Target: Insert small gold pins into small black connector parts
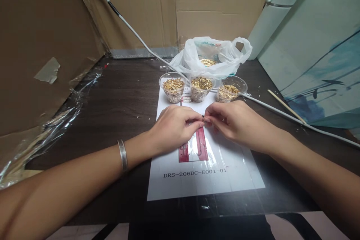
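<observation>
My left hand [176,125] and my right hand [239,120] meet fingertip to fingertip above a printed white sheet [171,187]. Both are closed in a pinch. Between the fingertips shows a tiny black-ended piece [203,116]; its kind is too small to make out, and the fingers cover most of it. Just beyond the hands stand three clear plastic cups of small gold-coloured metal pins: a left cup [173,89], a middle cup [201,88] and a right cup [229,90].
Behind the cups lies an open white plastic bag [194,58] with more gold pins. A white cable [132,32] crosses the dark table [120,97]. At right are a thin wooden stick [285,105] and a white cylindrical object [270,26]. Cardboard walls [140,15] enclose the back and left.
</observation>
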